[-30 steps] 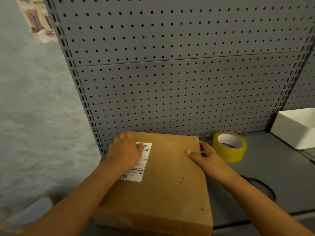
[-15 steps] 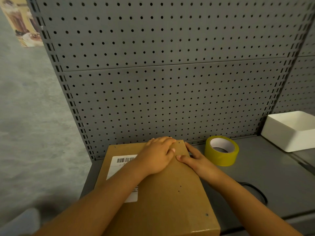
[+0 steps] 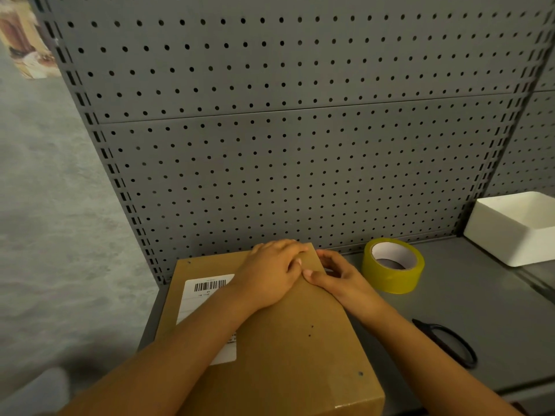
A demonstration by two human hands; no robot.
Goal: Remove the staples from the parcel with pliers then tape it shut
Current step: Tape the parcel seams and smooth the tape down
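The brown cardboard parcel (image 3: 285,349) lies on the grey shelf (image 3: 480,310), with a white barcode label (image 3: 207,288) on its top left. My left hand (image 3: 268,274) rests flat on the parcel's far right corner. My right hand (image 3: 339,280) meets it there, thumb on the top face and fingers curled over the right edge. Small dark holes dot the top near the right side. A roll of yellow tape (image 3: 393,267) stands just right of the hands. Black looped tool handles (image 3: 450,345) lie on the shelf by my right forearm; the tool's head is hidden.
A grey perforated back panel (image 3: 285,145) rises right behind the parcel. A white open box (image 3: 516,229) sits at the far right of the shelf. The shelf's left end is just beyond the parcel, with grey floor (image 3: 45,235) below.
My left hand slid from the label across the top to the far right corner, beside my right hand. The right hand stayed at that edge. The parcel kept its place.
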